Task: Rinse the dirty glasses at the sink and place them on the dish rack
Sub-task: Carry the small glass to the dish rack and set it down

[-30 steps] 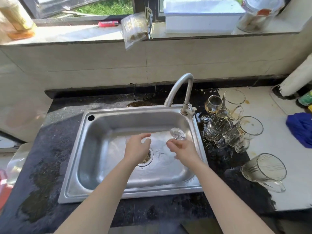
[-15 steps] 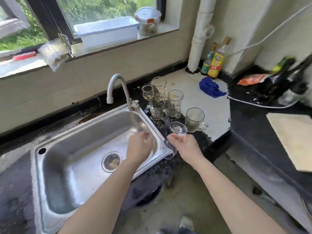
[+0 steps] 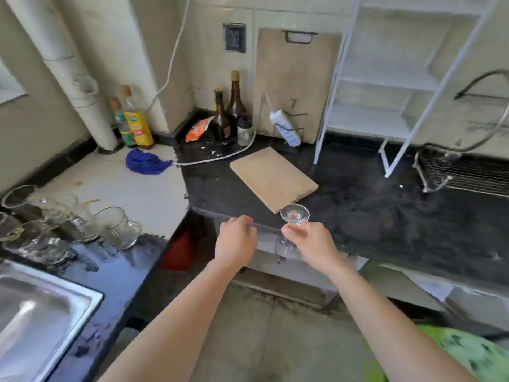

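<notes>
My right hand (image 3: 311,242) pinches the stem of a clear wine glass (image 3: 294,214) held upside down, its round foot up and its bowl hanging below my fingers, over the front edge of the dark counter. My left hand (image 3: 237,239) hovers beside it with loosely curled fingers, holding nothing. Several dirty glasses and mugs (image 3: 68,221) stand in a cluster at the far left next to the steel sink (image 3: 41,307). A wire dish rack (image 3: 465,172) sits on the counter at the far right.
A wooden cutting board (image 3: 272,177) lies flat on the dark counter (image 3: 371,210) just beyond my hands. A white shelf frame (image 3: 391,86) stands behind. Bottles (image 3: 228,111), a blue cloth (image 3: 146,162) and a white cable (image 3: 214,158) crowd the corner.
My view has swung right from the sink to the side counter. My right hand carried the upturned wine glass away from the basin toward that counter; my left hand moved along, holding nothing.
</notes>
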{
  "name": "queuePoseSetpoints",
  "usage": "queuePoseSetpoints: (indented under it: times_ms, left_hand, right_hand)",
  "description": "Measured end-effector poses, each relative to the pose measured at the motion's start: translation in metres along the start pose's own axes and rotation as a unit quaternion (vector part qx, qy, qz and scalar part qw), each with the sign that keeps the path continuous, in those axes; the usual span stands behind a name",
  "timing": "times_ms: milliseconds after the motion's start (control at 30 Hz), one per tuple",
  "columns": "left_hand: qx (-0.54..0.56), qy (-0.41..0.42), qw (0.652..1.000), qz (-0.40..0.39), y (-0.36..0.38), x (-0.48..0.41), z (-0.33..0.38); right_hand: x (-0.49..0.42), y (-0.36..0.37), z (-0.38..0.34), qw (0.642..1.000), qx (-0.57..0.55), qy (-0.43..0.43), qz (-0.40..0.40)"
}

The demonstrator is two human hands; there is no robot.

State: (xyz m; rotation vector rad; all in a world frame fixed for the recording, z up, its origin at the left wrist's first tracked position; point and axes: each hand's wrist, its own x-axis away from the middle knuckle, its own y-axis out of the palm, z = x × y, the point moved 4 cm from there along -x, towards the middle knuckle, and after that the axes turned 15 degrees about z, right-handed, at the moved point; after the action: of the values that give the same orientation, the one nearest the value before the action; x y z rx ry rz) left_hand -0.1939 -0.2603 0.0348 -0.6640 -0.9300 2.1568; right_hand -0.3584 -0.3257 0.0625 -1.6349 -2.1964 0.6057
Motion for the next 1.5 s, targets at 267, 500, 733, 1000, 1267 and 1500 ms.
queuePoseSetpoints:
  times_ms: [267,500,733,1000,1267,1500]
  left_hand:
    - [-0.066,0.133,0.978,-0.144,0.156,0.023,0.184]
    - [-0.102,0.242,0.945,-0.196,0.240,0.024,0.313]
    - [-0.118,0.292,0.919,-0.238,0.315,-0.011,0.379]
    - [-0.102,0.304,0.908,-0.269,0.402,-0.074,0.426]
    - [-0.048,0.276,0.917,-0.285,0.466,-0.110,0.465]
    - [-0.024,0.220,0.938,-0.266,0.494,-0.129,0.464]
  right_hand:
    - [-0.035,-0.187,0.115,0.989,0.072,0.053,0.115]
    - [-0.068,-0.297,0.184,0.970,0.069,0.119,0.202]
    - [-0.130,-0.347,0.234,0.956,0.074,0.148,0.243]
    - [-0.228,-0.396,0.286,0.933,0.061,0.165,0.314]
    - [-0.322,-0.429,0.310,0.939,0.066,0.110,0.321]
    - [-0.394,-0.432,0.327,0.953,0.025,0.098,0.286]
